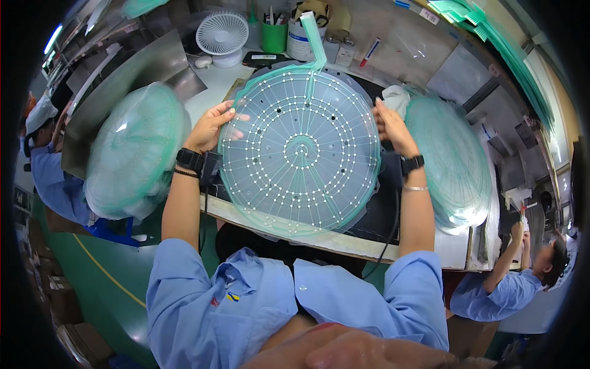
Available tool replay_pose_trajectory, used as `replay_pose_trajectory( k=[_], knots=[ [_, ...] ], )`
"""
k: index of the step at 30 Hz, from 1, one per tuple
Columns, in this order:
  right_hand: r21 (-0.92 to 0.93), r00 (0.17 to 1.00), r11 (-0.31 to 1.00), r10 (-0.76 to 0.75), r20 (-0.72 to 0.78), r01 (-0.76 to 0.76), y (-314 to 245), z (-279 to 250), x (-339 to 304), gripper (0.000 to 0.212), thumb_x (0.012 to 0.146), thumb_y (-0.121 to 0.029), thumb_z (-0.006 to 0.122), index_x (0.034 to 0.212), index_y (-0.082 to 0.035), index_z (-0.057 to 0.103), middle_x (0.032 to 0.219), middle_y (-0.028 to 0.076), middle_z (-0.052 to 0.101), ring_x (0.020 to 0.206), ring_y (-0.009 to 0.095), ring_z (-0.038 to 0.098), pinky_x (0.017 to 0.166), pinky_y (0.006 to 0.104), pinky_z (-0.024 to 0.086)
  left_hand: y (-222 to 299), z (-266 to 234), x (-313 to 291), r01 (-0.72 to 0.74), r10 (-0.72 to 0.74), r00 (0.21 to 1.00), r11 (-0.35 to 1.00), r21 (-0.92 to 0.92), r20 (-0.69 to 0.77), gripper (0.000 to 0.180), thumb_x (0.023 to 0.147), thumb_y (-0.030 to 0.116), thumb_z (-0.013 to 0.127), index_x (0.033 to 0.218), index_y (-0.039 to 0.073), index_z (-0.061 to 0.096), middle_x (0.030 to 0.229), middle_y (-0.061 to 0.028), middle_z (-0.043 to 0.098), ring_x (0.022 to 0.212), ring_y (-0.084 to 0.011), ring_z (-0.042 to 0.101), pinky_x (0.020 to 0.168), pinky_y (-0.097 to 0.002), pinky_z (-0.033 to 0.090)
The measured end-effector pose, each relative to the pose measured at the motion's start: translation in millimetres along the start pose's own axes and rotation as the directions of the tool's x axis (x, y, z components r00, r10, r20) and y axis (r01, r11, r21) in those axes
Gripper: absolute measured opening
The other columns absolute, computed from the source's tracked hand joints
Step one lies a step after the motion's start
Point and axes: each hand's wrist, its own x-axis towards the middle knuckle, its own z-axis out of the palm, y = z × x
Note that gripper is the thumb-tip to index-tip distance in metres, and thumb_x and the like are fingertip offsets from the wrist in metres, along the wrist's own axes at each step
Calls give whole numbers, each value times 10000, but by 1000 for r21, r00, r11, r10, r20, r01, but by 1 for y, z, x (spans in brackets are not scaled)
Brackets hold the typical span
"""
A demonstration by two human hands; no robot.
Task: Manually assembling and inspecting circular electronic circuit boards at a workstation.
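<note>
Holding a round, clear green-traced flexible sheet [300, 150] flat over the table [344, 241], left hand [212, 126] and right hand [392, 128] fingers pinched shut on opposite rims; best kept level, evenly tensioned, gripped only at the edges to avoid creasing.

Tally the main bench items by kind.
Round dotted sheet held by left hand and right hand: 1
Bagged sheet stacks: 2
Desk fan: 1
Green cup: 1
Total: 5
</note>
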Motion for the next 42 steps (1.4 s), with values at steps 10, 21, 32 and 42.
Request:
replay_pose_trajectory(
  k=[10,21,32,42],
  knots=[
    [260,998,965,-46,41,34,47,-11,-71,399,951,-420,384,1031,-56,526,818,33,610,637,94,583,487,201,455,-1,10,-8,-42,41,996,999,-10,-84,405,917,176,495,1290,53,394,1072,-147,616,666,-180,651,585,-272,549],
    [458,972,886,-168,167,74,84,-11,-85,500,947,-470,343,1123,-33,511,873,44,602,702,118,565,520,207,427,-27,3,-11,-113,105,989,991,-69,-107,337,924,140,474,1252,69,443,1079,-144,612,686,-196,654,607,-287,553],
    [357,921,922,-259,291,147,99,2,-101,448,943,-289,463,1301,-27,404,940,55,595,736,105,592,533,202,502,-45,-2,-14,-160,151,970,987,-32,-191,327,936,152,460,1257,89,454,1139,-136,587,730,-174,651,628,-255,546],
    [268,907,959,-194,373,96,101,23,-113,643,789,-54,646,1343,-14,320,1050,135,597,753,152,629,559,220,526,-57,-5,-19,-188,166,949,981,-56,-268,335,945,149,437,1273,86,441,1204,-147,543,798,-185,638,684,-262,534]
  ],
)
